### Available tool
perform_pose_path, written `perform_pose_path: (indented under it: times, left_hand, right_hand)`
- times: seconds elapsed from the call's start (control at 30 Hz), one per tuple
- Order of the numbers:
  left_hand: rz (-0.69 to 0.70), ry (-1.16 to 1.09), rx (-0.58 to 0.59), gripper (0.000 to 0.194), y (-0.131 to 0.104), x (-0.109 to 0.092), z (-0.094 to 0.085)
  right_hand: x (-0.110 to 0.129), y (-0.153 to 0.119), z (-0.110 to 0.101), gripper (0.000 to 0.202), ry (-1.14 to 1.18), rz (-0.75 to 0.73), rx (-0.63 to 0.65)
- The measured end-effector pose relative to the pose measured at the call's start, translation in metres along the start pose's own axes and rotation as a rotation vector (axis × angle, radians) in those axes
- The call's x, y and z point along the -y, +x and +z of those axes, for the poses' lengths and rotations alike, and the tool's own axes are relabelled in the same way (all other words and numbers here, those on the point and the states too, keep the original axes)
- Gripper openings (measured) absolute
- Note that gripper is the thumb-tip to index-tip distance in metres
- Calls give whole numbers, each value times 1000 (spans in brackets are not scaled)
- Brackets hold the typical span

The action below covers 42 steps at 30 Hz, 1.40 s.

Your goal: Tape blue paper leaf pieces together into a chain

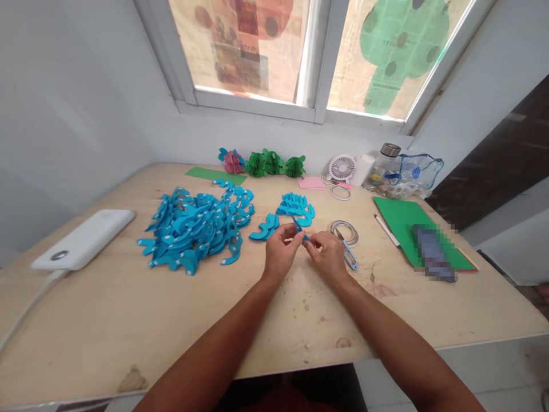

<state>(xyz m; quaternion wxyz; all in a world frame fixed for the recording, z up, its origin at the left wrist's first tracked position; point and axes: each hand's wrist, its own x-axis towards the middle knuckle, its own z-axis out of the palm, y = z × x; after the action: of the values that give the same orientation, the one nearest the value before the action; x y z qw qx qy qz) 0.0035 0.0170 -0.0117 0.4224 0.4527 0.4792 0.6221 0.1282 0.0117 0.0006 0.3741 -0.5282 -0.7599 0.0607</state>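
Note:
Between my two hands is a small blue paper piece (299, 225), mostly covered by the fingers. My left hand (281, 247) pinches it from the left, and my right hand (328, 252) pinches its lower right end. Just beyond my left hand lies a short stack of blue curved paper cutouts (265, 228). Farther back sits a row of folded blue pieces (295, 205). To the left spreads a large heap of blue paper cutouts (197, 226), many with small white squares on them. Close to my right hand rest a light-blue utility knife (350, 256) and a roll of tape (344, 233).
Green folded paper figures (270, 163) and a pink and blue one (233, 162) stand along the wall. A small fan (342, 167) and a glass bottle (380, 169) are at the back right. Green sheets (398, 220) lie right, a white power bank (88, 237) left.

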Motion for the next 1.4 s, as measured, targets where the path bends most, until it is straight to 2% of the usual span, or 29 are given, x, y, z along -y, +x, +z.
perform_pose_path:
  times: [0.27,0.47,0.6,0.9,1.1,1.23,1.33,1.4]
  left_hand:
    - [-77,-141,26,26,1,-2,0]
    - [-247,-355,46,32,3,-6,1]
    - [-336,-421,73,32,3,-8,-1]
    - [-336,-482,84,18,4,-10,-3]
    - [-329,-492,113,23,2,-14,-1]
    - [-322,-396,84,24,1,-14,-1]
    - [-310,-321,51,25,2,-12,-2]
    - [-304,-299,49,24,2,-10,-2]
  right_hand:
    - [1,1,0,25,48,23,-12]
    - [-1,0,2,26,76,1,21]
    - [-2,0,3,30,83,-8,36]
    - [1,1,-1,34,185,-41,124]
    - [0,1,-2,35,100,15,31]
    - [-1,2,-3,36,85,10,42]
    - [-10,7,-9,35,36,38,29]
    - [-21,11,-17,32,-75,99,-12]
